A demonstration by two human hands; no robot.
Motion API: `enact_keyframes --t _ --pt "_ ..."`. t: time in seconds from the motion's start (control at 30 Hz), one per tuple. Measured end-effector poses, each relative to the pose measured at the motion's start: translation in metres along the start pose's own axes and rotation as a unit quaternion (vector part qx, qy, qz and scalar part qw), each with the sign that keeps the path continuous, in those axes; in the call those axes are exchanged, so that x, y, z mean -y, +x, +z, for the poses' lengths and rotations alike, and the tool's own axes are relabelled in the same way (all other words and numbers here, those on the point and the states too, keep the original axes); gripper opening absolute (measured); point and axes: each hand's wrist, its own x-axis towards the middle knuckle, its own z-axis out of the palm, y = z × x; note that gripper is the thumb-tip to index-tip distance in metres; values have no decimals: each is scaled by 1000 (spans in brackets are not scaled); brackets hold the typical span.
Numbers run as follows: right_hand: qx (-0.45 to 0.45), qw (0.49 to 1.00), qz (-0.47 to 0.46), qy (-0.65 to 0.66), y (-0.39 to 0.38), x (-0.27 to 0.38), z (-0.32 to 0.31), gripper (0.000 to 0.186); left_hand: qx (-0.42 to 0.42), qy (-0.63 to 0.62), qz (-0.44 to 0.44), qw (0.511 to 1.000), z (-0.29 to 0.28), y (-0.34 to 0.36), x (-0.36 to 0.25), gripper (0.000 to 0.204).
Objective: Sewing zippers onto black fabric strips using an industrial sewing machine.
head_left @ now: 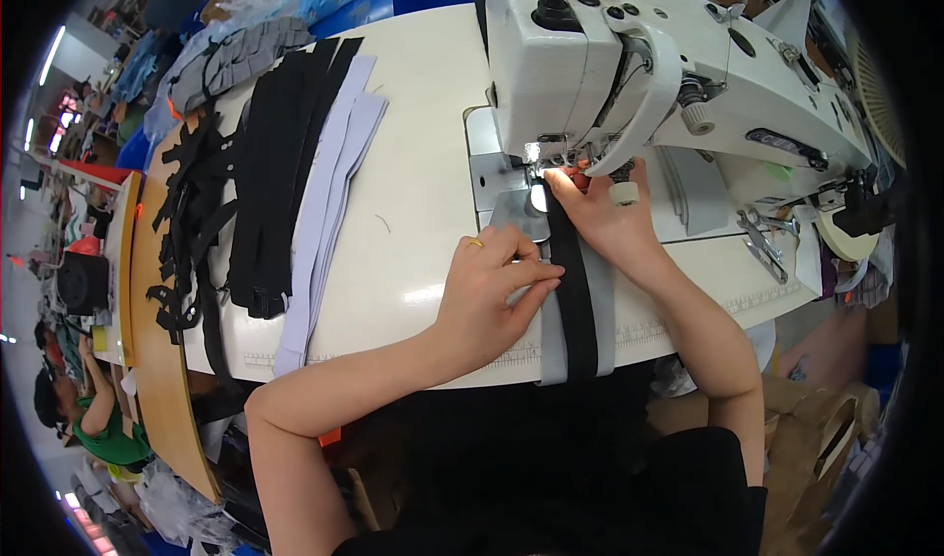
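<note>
A long black fabric strip (573, 305) lies over a grey fabric strip (554, 345), running from the sewing machine's (551, 64) lit needle area to the table's front edge. My right hand (615, 217) is closed at the far end of the black strip, thumb and fingers beside the presser foot. Part of those fingers is hidden by the machine. My left hand (497, 295), with a ring, pinches thumb and finger together at the left edge of the black strip. Whatever is between those fingertips is too small to make out.
To the left lie a stack of black strips (270, 182), lilac-white strips (329, 202) and tangled black straps (197, 222). Metal scissors or snips (765, 246) rest at the right of the white table (413, 173). A person in green (113, 443) sits far left.
</note>
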Motion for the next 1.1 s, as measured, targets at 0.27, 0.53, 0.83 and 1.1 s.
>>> enact_keyframes --t 0.27,0.53,0.83,1.1 --pt "15 994 -94 -61 2 -3 0 28 -65 -42 -38 996 -6 5 1 18" --pt "-63 998 -7 -14 -5 -17 16 33 40 118 -20 992 -30 55 50 25" --pt "-74 989 -115 -58 -2 -12 16 29 167 310 -75 933 -19 122 103 40" --pt "58 984 146 -86 -10 0 -19 80 -53 157 -163 973 -87 70 109 36"
